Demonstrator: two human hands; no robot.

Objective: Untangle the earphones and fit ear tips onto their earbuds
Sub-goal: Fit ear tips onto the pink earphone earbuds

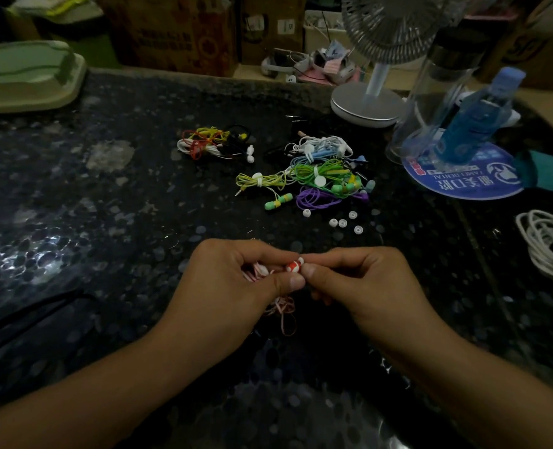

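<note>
A person's two bare hands meet low in the middle of a dark speckled stone table [74, 196]. The left hand [236, 280] curls round a bunch of pink cable [283, 311] and pinches a red-and-white earbud [294, 266] between thumb and forefinger; the right hand [359, 280] pinches at the earbud's tip, fingers narrow, probably pressing a white ear tip on, though the tip itself is too small to make out. The pink cable trails loose below the hands, so this pair looks freed but not yet fully fitted. Most of the work seems left: at 12 o'clock from the hands lie five loose white ear tips [342, 223], and beyond them a tangled heap of green, purple, blue and yellow earphones [320, 176], with a red, yellow and white bundle [213, 144] at 11 o'clock. A coiled white cable [547, 244] lies at 3 o'clock. At 2 o'clock a round blue mat [463, 186], seen upside down, carries Chinese characters and small Latin lettering ending in "DENTAL"; the rest is unreadable.
</note>
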